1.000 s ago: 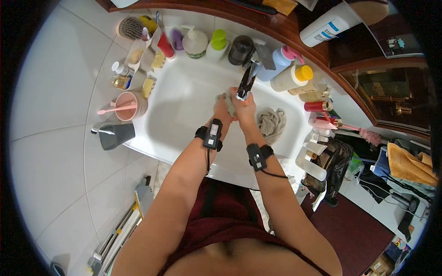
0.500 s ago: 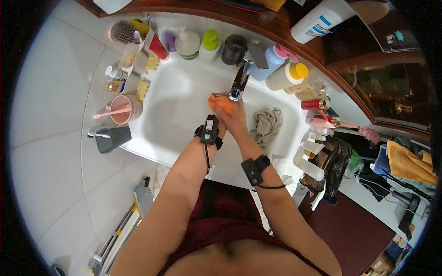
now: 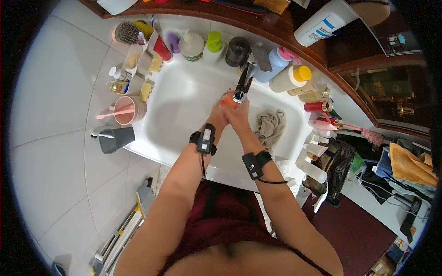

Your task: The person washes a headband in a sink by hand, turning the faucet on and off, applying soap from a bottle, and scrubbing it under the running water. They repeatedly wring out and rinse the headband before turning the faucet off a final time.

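An orange cloth [image 3: 227, 100], bunched up small, is held between my two hands beneath the chrome faucet [image 3: 242, 86]. My left hand [image 3: 218, 115] closes on it from the left, and my right hand [image 3: 240, 116] grips it from the right, close under the spout. Fingers and spout hide part of the cloth. Both hands are over the white sink [image 3: 170, 110]. A crumpled grey-beige cloth [image 3: 270, 128] lies in the basin, right of my right hand.
Bottles, including a white pump bottle [image 3: 191, 46] and a yellow-capped bottle [image 3: 290, 79], line the back rim. On the left stand a pink cup [image 3: 124, 110] with a toothbrush and a grey container [image 3: 116, 140]. A wooden shelf [image 3: 258, 25] overhangs the back.
Both hands and the orange cloth have come under the faucet spout. The cloth now looks more compact and more covered by the fingers. The view has shifted slightly.
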`<state>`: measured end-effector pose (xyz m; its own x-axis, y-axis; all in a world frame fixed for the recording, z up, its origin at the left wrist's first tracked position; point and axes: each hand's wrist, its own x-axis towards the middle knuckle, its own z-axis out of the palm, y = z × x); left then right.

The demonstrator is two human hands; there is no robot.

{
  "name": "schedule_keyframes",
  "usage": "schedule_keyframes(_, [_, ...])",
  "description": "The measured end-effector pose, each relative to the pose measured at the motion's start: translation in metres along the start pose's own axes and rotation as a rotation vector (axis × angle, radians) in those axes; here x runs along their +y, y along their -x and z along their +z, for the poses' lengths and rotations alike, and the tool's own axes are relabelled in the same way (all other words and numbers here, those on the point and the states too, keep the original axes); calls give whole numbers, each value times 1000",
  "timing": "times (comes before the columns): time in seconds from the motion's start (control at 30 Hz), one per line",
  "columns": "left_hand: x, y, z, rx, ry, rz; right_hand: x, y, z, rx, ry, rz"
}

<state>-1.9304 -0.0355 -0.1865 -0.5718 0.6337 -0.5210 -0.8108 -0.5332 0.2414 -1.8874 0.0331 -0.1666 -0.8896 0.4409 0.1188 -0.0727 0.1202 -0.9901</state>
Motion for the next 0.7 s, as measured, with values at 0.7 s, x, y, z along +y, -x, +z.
schedule_keyframes(0.7, [12, 28, 25, 72, -2379, 434, 3, -5, -2, 203, -36, 472])
